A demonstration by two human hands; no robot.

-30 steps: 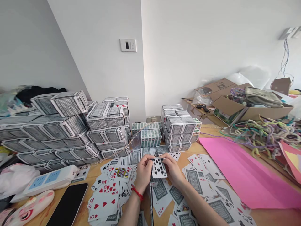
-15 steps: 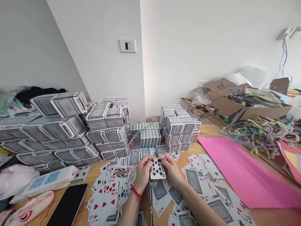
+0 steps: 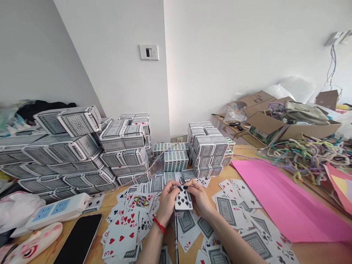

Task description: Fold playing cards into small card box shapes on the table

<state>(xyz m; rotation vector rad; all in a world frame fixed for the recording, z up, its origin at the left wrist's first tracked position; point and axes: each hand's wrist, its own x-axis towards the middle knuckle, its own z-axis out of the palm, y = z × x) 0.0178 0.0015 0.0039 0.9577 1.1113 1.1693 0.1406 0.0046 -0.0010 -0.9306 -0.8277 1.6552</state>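
Note:
Between my two hands is a playing card (image 3: 183, 200), the ten of spades, face up and tilted towards me. My left hand (image 3: 168, 198) pinches its upper left edge, thumb on the face. At the upper right corner my right hand (image 3: 198, 195) grips the same card, thumb and fingertips pressed together. Whether more cards lie behind it I cannot tell. Loose cards (image 3: 121, 234), mostly face up, are heaped left of my left wrist, which wears a red string bracelet (image 3: 159, 224). More scattered cards (image 3: 227, 212) lie to the right of my right forearm.
Folded-card blocks (image 3: 79, 121) are stacked high at the left, with another stack (image 3: 210, 146) behind my hands. Card boxes (image 3: 176, 161) stand between. A phone (image 3: 78, 240) and a power strip (image 3: 59, 212) lie left; pink paper (image 3: 288, 205), pipe cleaners (image 3: 310, 154) and a carton (image 3: 297, 124) are right.
The ten of spades has shifted very slightly left in the hands' grip. Both hands stay in nearly the same place, and the surrounding cards and stacks look unchanged.

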